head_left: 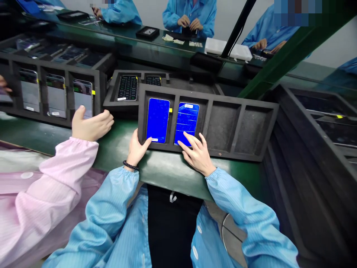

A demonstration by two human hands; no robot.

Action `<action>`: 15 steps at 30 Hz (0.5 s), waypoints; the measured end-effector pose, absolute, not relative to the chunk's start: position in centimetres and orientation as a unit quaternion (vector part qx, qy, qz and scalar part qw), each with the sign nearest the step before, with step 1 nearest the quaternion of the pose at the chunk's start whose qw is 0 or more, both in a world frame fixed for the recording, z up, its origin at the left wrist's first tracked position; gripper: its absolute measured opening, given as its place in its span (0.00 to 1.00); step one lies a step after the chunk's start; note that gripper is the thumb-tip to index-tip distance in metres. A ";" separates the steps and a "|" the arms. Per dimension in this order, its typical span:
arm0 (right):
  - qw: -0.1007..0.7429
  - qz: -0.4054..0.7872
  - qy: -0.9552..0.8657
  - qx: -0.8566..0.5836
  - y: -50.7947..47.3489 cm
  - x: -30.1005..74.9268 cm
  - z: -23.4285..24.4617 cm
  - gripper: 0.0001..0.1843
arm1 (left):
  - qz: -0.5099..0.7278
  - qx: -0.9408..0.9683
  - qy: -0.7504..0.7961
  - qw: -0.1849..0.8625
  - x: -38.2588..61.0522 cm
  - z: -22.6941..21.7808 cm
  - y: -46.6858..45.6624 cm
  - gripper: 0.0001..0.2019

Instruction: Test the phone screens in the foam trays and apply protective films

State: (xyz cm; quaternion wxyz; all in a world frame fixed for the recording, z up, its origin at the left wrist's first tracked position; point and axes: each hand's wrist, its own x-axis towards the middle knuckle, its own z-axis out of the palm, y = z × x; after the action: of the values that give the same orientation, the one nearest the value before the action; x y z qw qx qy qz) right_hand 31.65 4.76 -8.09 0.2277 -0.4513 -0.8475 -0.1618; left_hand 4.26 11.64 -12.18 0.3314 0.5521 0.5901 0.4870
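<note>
A dark foam tray (pixel 237 149) with several slots lies on the green belt in front of me. Its two left slots hold phones with lit blue screens, the left phone (pixel 157 119) and the right phone (pixel 186 121). My left hand (pixel 137 149) grips the tray's near left corner, its thumb resting on the bottom edge of the left phone. My right hand (pixel 196 152) lies with fingers spread, the fingertips touching the lower part of the right phone's screen. The tray's two right slots hold nothing.
A co-worker's hand in a pink sleeve (pixel 90 124) rests on the belt to my left, near a tray of phones (pixel 55 96). Another tray with a phone (pixel 127 88) sits behind mine. Stacked dark trays (pixel 320 123) stand at right. People in blue coats work across the line.
</note>
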 end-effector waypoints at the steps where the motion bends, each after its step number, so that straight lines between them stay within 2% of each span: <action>1: 0.234 -0.157 -0.846 -0.453 4.8 31.7 -8.1 0.26 | 0.486 0.554 0.590 0.330 4.3 -12.1 11.6 0.28; 5: 0.258 -0.140 -0.839 -0.458 4.8 31.7 -8.2 0.28 | 0.481 0.561 0.591 0.324 4.2 -11.8 11.5 0.23; 8: 0.261 -0.149 -0.838 -0.455 4.9 31.6 -8.1 0.28 | 0.467 0.571 0.597 0.314 4.1 -11.5 11.5 0.22; 12: 0.259 -0.166 -0.842 -0.443 4.6 31.4 -8.0 0.23 | 0.449 0.597 0.601 0.285 4.6 -11.2 10.9 0.22; 15: 0.291 -0.143 -0.831 -0.452 4.6 31.7 -7.6 0.17 | 0.464 0.606 0.609 0.216 4.7 -10.7 9.4 0.26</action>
State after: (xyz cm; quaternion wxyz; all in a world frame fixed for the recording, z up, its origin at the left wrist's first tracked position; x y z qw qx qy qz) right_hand 31.69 4.61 -7.62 0.2911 -0.4519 -0.8310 -0.1432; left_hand 4.67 9.45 -10.73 0.2158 0.6055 0.6093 0.4642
